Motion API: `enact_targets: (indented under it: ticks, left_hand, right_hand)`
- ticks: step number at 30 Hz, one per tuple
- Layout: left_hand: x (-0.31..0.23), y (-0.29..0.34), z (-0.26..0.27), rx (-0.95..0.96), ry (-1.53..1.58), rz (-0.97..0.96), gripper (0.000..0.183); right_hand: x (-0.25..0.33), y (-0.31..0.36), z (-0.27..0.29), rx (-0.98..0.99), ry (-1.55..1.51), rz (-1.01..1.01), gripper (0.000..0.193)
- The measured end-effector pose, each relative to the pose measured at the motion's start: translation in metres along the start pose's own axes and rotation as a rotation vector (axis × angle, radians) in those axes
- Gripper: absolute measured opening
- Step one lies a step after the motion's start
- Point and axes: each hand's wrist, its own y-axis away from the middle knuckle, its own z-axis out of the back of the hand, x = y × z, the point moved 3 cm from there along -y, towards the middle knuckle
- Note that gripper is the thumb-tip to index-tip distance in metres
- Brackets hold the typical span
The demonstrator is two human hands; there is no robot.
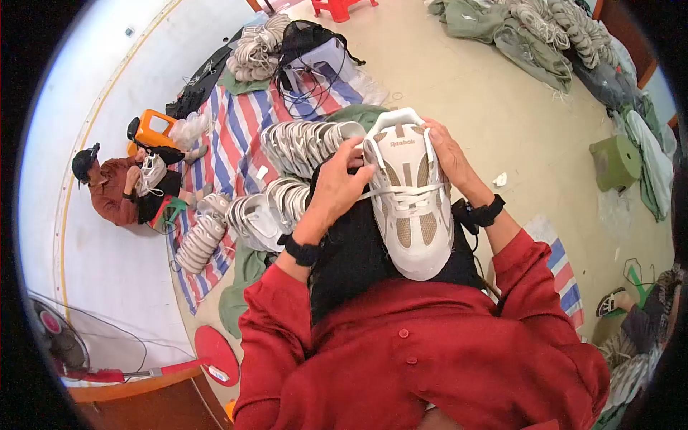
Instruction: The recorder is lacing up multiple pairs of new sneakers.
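Your left hand (pixel 335 183) is at the left side of a white-and-beige shoe (pixel 421 254), thumb and forefinger a little apart, fingertips at the collar edge; you cannot tell whether they pinch it, since some are hidden. Your right hand (pixel 450 159) has its fingers close together and bent along the right side of the collar, the thumb out of sight, so its grip is unclear too. The shoe sits sole-down over your black-clad lap (pixel 347 266), toe near you and heel far, its white laces (pixel 410 194) crossing the middle. To the left, a row of nested shoes (pixel 304 146) stands beside a striped sheet (pixel 240 132); a red stool (pixel 342 8) is at the far side.
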Motion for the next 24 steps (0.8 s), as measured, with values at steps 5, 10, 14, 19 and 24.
enact_targets:
  ticks: [5,10,14,19,24]
  left_hand:
    - [-0.002,0.047,-0.005,0.15,-0.292,-0.067,0.047]
    - [-0.003,0.065,-0.004,0.061,-0.58,-0.281,0.035]
    - [0.004,0.07,0.01,-0.026,-0.631,-0.334,0.019]
    - [0.009,0.078,0.034,-0.102,-0.612,-0.423,0.017]
    - [0.008,0.084,0.053,-0.102,-0.78,-0.339,0.016]
  right_hand:
    - [-0.004,0.009,0.003,-0.086,0.131,-0.056,0.046]
    - [0.025,0.023,0.006,-0.168,0.217,-0.052,0.033]
    - [0.056,0.037,0.013,-0.167,0.323,0.171,0.023]
    - [0.077,0.05,0.009,-0.004,0.412,0.234,0.017]
    - [0.072,0.052,0.005,0.142,0.45,0.2,0.015]
